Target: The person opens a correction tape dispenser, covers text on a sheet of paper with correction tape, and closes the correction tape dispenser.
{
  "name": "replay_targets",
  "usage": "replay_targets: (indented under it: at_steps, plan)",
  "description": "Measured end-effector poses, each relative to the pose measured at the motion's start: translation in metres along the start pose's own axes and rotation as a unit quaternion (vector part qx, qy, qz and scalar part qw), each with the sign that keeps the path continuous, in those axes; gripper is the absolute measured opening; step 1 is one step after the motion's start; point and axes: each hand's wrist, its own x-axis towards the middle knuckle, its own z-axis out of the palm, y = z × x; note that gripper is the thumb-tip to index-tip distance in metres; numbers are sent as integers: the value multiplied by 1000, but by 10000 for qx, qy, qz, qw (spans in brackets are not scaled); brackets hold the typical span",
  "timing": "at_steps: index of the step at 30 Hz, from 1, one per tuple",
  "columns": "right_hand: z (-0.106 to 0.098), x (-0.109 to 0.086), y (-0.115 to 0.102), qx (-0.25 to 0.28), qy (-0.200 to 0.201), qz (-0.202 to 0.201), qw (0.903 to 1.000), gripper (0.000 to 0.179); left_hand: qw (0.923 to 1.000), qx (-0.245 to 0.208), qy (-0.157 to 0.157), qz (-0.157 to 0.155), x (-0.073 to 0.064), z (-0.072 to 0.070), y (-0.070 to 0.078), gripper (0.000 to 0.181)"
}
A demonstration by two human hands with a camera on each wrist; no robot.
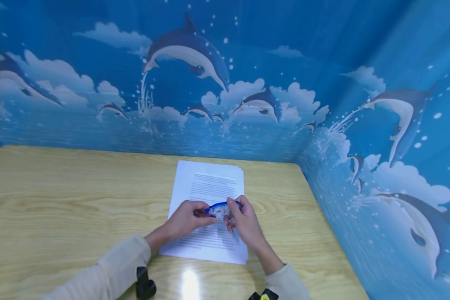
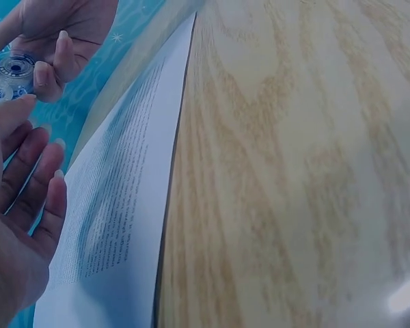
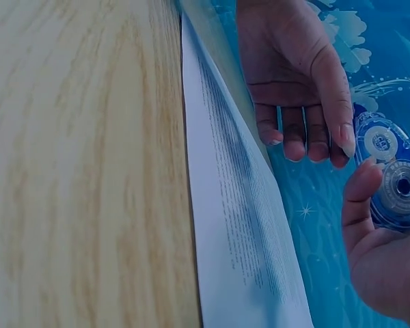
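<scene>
A blue and clear correction tape is held up over the printed sheets, its round reels visible through the casing in the right wrist view. My right hand grips its body at the right end, thumb on the near side. At the opposite, narrower end, my left hand pinches the tip between thumb and forefinger. The other left fingers are loosely bent and off the tape. Beneath both hands lies a stack of printed paper, partly covered by them.
The stack rests on a light wood-grain table. Behind the table and along its right side hangs a blue curtain printed with dolphins. Black wrist mounts sit by the cream sleeves.
</scene>
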Motion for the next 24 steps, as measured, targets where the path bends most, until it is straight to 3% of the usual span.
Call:
replay_targets:
  at_steps: [6, 14, 24]
  plan:
    - [-3, -1, 0, 36, -10, 93, 9999, 27, 10000, -13, -64, 49, -1, 1, 0, 18]
    - [-5, -2, 1, 274, 28, 110, 9996, 29, 9994, 208, 132, 222, -4, -4, -3, 16]
    - [-8, -3, 4, 275, 19, 114, 9996, 30, 9997, 69, 82, 217, -8, -10, -8, 21]
